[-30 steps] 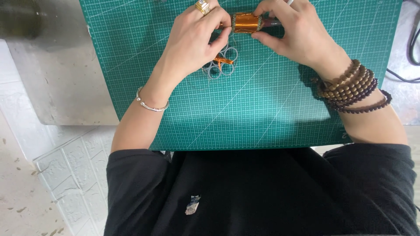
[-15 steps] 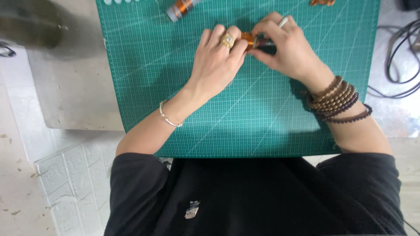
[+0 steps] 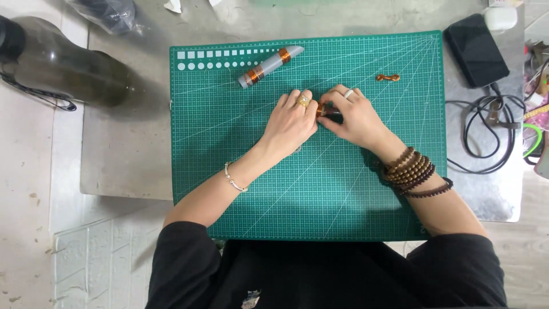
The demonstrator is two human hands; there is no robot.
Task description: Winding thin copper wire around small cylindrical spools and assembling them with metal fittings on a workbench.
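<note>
Both hands meet at the middle of the green cutting mat [image 3: 240, 171], working on a small spool of copper wire [image 3: 323, 110] pinched between them. The left hand [image 3: 293, 121], with a gold ring, closes its fingertips on the spool's left end; the grip is narrow and holds the spool. The right hand [image 3: 355, 117], with a pale ring, cups the spool's right side, where a dark part shows under its fingers; the grip is closed around it too. The spool sits low, at or just above the mat; contact with the mat cannot be told.

Step in hand, as judged: handling or winding the copper wire on the small spool, mid-way, both hands engaged. The wire itself is too fine to see between the fingers. The next move likely calls for fine fingertip control, with one hand steadying the spool and the other turning or feeding it, without letting the wire slip loose.

Around them: a grey tube [image 3: 270, 67] with two copper wire bands lies tilted on the mat, well apart above the hands. A small copper wire piece [image 3: 388, 77] lies upper right on the mat. A black phone [image 3: 476, 50] and black cables [image 3: 486, 134] rest on the grey surface [image 3: 123, 166] right of the mat. A silver bracelet [image 3: 233, 177] is on the left wrist, brown bead bracelets [image 3: 413, 171] on the right.
</note>
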